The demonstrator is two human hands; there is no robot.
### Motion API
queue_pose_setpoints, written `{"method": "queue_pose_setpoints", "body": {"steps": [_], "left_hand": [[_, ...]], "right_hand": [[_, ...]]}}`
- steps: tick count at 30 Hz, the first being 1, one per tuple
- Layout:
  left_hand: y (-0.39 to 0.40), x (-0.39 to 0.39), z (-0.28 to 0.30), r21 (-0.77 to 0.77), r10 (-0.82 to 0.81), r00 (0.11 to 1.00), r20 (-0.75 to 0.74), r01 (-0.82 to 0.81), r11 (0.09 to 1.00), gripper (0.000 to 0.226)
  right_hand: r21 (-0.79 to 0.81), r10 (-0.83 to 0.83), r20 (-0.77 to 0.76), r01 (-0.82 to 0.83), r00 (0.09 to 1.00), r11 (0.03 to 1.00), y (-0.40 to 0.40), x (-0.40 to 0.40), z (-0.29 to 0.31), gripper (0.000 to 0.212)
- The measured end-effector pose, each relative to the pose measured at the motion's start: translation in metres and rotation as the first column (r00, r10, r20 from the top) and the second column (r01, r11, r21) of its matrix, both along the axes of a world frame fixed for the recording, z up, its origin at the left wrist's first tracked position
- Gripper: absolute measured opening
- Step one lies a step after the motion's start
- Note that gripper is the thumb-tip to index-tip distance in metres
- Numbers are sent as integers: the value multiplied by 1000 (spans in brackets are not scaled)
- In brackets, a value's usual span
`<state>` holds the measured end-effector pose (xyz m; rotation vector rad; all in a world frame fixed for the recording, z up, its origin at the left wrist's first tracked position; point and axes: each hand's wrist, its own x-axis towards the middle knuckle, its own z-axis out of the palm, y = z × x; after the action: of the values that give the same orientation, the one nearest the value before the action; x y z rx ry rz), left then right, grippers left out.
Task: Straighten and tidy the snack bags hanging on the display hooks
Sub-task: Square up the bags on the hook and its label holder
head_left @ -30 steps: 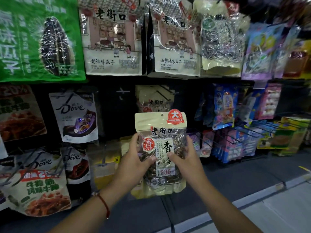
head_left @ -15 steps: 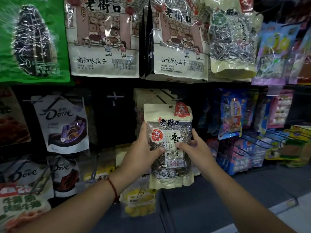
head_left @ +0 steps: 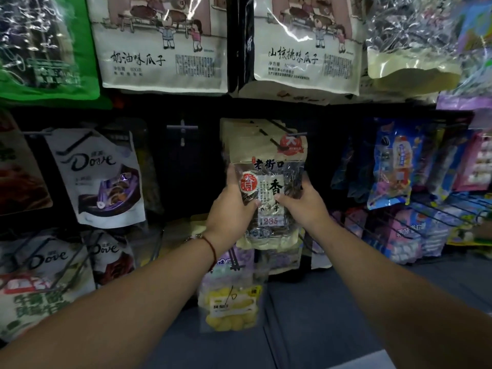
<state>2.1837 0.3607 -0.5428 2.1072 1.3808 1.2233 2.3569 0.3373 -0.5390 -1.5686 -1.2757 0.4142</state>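
Observation:
A cream-topped bag of sunflower seeds (head_left: 277,155) with a clear window and a "235" label is at the centre of the rack. Its top sits at the tip of a metal display hook (head_left: 294,134), in front of several like bags (head_left: 239,129) on the same hook. My left hand (head_left: 229,209) grips the bag's left side, thumb across the front. My right hand (head_left: 306,203) grips its right side, thumb on the label.
Two Dove pouches (head_left: 101,177) hang at the left, and an empty hook (head_left: 182,127) is between them and the seed bags. Large seed bags (head_left: 165,46) hang above. Blue and purple snack bags (head_left: 394,161) and wire hooks (head_left: 426,214) fill the right. A yellow candy bag (head_left: 231,302) hangs below.
Both hands carried the seed bag up and away from me to the hook, where its top now meets the hook tip. The view moved closer to the rack.

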Motion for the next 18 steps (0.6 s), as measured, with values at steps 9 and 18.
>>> {"method": "queue_pose_setpoints", "body": {"steps": [9, 18], "left_hand": [[5, -14, -15, -18, -28, 992, -122, 26, 999, 97], [-64, -73, -39, 82, -17, 883, -469, 63, 995, 73]], "right_hand": [[-76, 28, -176, -42, 984, 996, 8, -4, -6, 100], [-211, 64, 291, -1, 955, 978, -73, -16, -23, 96]]}}
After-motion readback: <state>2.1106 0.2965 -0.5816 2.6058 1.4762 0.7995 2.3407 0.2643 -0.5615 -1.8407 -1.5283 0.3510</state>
